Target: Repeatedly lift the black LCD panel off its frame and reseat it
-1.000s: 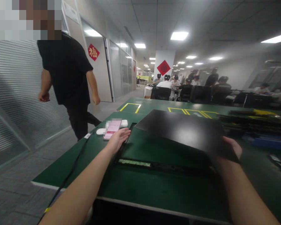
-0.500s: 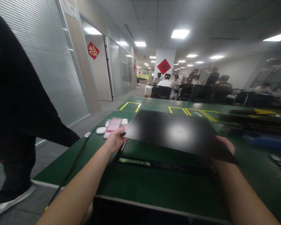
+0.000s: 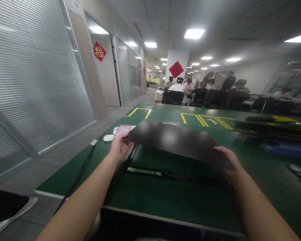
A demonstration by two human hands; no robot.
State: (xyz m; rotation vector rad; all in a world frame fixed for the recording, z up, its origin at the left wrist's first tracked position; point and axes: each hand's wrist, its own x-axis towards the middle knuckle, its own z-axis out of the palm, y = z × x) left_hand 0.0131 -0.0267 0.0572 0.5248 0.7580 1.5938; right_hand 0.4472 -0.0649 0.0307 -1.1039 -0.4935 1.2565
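I hold a thin black panel [image 3: 175,140] just above the green table [image 3: 165,197], nearly level. My left hand [image 3: 119,146] is closed on its near left corner. My right hand [image 3: 227,161] grips the near right corner from beneath, thumb on top. Under the panel a black rectangular frame [image 3: 150,172] lies flat on the table, with a green circuit strip along its near edge.
A phone [image 3: 120,131] and white earbud cases [image 3: 107,137] lie beyond my left hand; a black cable [image 3: 77,177] runs off the table's left edge. Dark stacked parts [image 3: 271,129] and a blue tray [image 3: 286,149] are at right. Seated people fill the background. A shoe [image 3: 7,214] is at lower left.
My left hand went from open beside the frame to gripping the panel's left corner. The panel has dropped flatter. The person in black walked past on the left and out of view.
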